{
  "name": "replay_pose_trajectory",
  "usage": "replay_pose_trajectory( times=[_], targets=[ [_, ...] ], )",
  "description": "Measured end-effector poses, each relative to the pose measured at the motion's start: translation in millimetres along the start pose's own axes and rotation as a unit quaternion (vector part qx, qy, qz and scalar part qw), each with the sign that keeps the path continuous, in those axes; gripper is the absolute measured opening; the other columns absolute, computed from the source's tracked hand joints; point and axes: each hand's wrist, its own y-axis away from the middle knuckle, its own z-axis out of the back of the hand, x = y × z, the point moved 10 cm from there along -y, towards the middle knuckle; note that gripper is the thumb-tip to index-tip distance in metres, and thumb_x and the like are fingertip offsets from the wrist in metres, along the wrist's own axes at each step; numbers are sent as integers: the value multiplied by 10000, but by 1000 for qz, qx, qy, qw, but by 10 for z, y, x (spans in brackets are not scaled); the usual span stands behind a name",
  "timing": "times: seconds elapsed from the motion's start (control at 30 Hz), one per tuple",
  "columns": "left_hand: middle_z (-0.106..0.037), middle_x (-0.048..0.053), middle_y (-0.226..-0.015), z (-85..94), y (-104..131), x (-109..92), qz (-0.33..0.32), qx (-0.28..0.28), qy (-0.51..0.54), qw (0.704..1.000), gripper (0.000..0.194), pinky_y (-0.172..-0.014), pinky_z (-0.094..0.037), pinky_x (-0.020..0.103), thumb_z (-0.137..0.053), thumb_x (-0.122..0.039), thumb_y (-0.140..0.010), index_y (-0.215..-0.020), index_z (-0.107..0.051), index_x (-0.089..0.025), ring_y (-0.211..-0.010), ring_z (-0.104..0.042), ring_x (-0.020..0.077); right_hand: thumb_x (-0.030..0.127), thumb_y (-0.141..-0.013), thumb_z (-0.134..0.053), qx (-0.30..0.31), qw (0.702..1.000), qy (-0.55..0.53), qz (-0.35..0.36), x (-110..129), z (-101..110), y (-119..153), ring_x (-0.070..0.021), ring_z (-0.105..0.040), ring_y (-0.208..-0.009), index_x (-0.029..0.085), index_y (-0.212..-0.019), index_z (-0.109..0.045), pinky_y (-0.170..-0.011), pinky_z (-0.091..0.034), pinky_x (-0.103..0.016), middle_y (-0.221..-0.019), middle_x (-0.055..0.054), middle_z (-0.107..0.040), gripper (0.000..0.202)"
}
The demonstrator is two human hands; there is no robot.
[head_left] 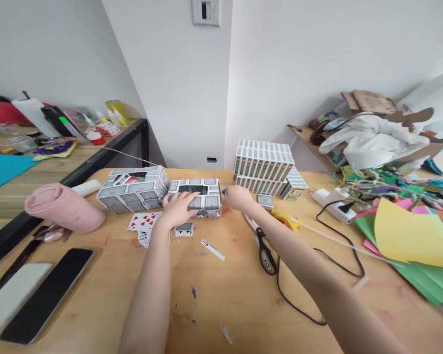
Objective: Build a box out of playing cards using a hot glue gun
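Observation:
Two boxes covered in playing cards stand end to end at the back of the table. My left hand lies with spread fingers on the front and top of the smaller box, which has an opening in its top. At that box's right end, my right hand is closed with its fingertips pinched; what they hold is too small to make out. The larger box sits to the left. Loose playing cards and a small card stack lie in front. A cut card strip is nearer.
Stacked card packs stand behind my right hand. Black scissors, a yellow glue gun and its cord lie by my right forearm. A power strip and coloured paper are right; a pink roll and phone are left.

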Motion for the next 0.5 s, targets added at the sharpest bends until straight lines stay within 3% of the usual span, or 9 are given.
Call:
replay_pose_trajectory(
  times=[0.1,0.23,0.3,0.37,0.43,0.5],
  targets=[
    [-544,48,-1318,-2,-113,-24,-9,-16,14,1000,518,-1080,-131,531,-552,-359,-796,-1306,-465,-330,-1250,-428,280,276,-949,-363,-15,999,-23,-25,-25,-10,329,-259,-637,-939,104,-1038,-632,-775,-480,-348,-1014,-175,-664,332],
    [-490,52,-1385,67,-222,-62,-29,-51,43,997,506,-1119,-71,522,-517,-354,-825,-1324,-451,-299,-1308,-387,253,243,-937,-336,-29,999,-36,-12,129,-217,816,-252,-654,-912,176,-1124,-585,-759,-474,-343,-1009,-148,-678,319],
    [-492,62,-1382,157,-172,-12,-32,-87,82,992,468,-1123,-182,455,-419,-355,-878,-1336,-434,-258,-1279,-433,213,210,-921,-361,-28,999,-36,-6,221,-401,1016,-250,-654,-924,196,-1179,-560,-729,-485,-331,-1074,-149,-659,326],
    [-546,91,-1317,322,-14,171,-19,-171,173,970,446,-1032,-373,351,-316,-348,-911,-1306,-454,-195,-1184,-528,180,190,-901,-388,-30,999,-38,-4,278,-577,1161,-248,-648,-956,215,-1297,-479,-696,-499,-318,-1266,-151,-568,407],
    [-616,105,-1202,464,252,517,26,-280,256,925,418,-960,-446,318,-314,-374,-909,-1188,-533,-154,-1105,-584,184,204,-887,-410,-55,997,-45,4,302,-668,1254,-267,-594,-1079,215,-1363,-419,-733,-509,-325,-1398,-138,-456,476],
    [-655,107,-1111,414,485,862,92,-308,257,911,418,-904,-484,318,-306,-379,-904,-1166,-530,-144,-999,-634,182,242,-875,-434,-84,994,-66,13,291,-696,1304,-279,-549,-1147,212,-1368,-425,-781,-510,-338,-1436,-122,-414,495]
  ],
)
